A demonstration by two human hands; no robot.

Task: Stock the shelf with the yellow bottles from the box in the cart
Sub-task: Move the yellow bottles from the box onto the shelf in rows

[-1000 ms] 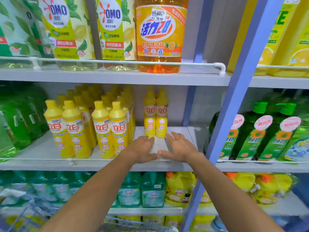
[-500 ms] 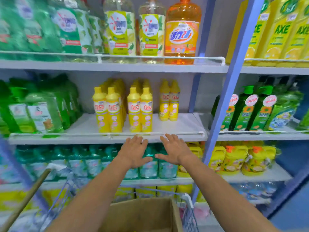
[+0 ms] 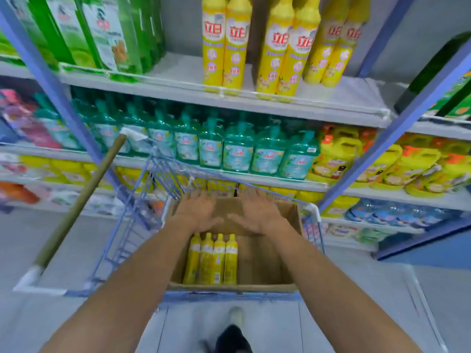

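Shelves [image 3: 178, 82] fill the top; lower centre, my left hand [image 3: 197, 212] and right hand [image 3: 257, 215] hover spread and empty over the box [image 3: 267, 263], four yellow bottles [image 3: 211, 258] inside.

Matt brown cardboard box [image 3: 265, 261], glossy yellow plastic bottles [image 3: 211, 259], blue-coated wire cart [image 3: 163, 171] at twelve o'clock, wooden pole [image 3: 84, 200].

Teal pump bottles [image 3: 237, 151] stand beside orange-capped jugs [image 3: 336, 159]; a wooden pole [image 3: 83, 197], perhaps a broomstick, slants left.

Four yellow plastic bottles [image 3: 211, 259] are packed side by side in a brown cardboard box [image 3: 265, 263], lower centre, sat in a blue wire cart [image 3: 163, 171].
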